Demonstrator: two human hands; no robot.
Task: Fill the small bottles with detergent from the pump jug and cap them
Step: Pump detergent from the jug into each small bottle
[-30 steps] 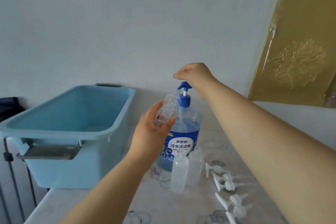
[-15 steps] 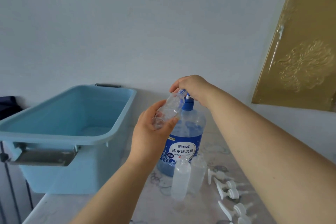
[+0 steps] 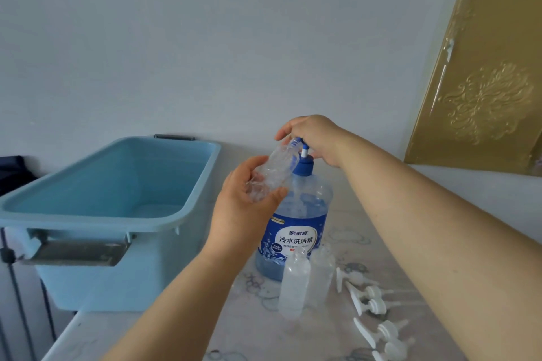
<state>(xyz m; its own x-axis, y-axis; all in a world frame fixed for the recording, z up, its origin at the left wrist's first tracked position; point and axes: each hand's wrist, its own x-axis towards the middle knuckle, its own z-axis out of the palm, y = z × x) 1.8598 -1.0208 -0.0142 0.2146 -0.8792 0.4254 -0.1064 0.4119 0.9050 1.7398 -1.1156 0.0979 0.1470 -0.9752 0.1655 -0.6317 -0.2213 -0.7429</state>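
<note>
My left hand (image 3: 243, 208) grips small clear bottle (image 3: 274, 173), fingers and thumb curled round its lower half. Bottle tilted, mouth up against nozzle of pump jug (image 3: 296, 231). My right hand (image 3: 315, 138) sits on pump head (image 3: 305, 152), fingers curved down over it, hiding most of it. Jug stands on table (image 3: 234, 334), part full of blue detergent. Two more small bottles (image 3: 293, 287) upright, side by side just in front of jug. White pump caps (image 3: 369, 302) lie loose to right. Light blue tub (image 3: 117, 184) at left
</note>
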